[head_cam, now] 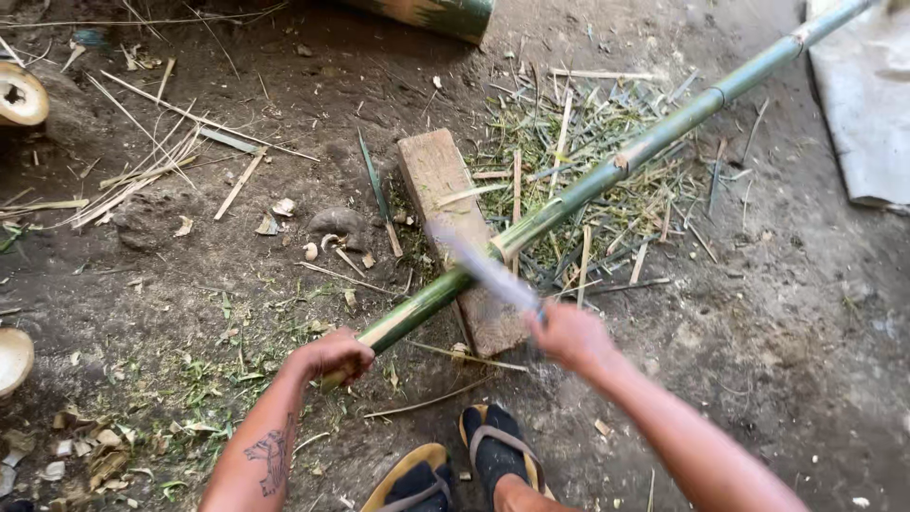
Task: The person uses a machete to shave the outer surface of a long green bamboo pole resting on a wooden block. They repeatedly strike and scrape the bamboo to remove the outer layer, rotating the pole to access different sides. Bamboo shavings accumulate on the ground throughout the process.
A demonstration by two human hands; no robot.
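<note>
The left hand (334, 356) is clenched around the near end of a long green bamboo pole (607, 175), gripping it tight. That pole runs up and away to the far right corner, and it lies across a wooden block (438, 175) set flat on the dirt floor (787, 322). The pole crosses over the near half of the block, touching it or just above it; hard to tell which.

The right hand (572, 334) is closed around the handle of a blade (482, 267). The blade is a blur, slanting up and left from the hand, and its tip sits right over the pole, just where the pole crosses the block. Whether the edge touches the bamboo, I cannot tell through the blur.

Beyond the block, on the right side, there is a heap of green shavings and thin splinters (588, 142) spread under the pole. Left of the block lie pale slivers and sticks (142, 171), scattered on the dirt. A small grey stone (338, 224) sits just left of the block. Far left of the block, a cut bamboo stump (19, 95) shows its hollow end at the frame edge. Past the block, at the top edge, a thick green bamboo section (436, 14) lies on the ground. On the near side of the block, two feet in sandals (455, 469) stand on the dirt.
</note>
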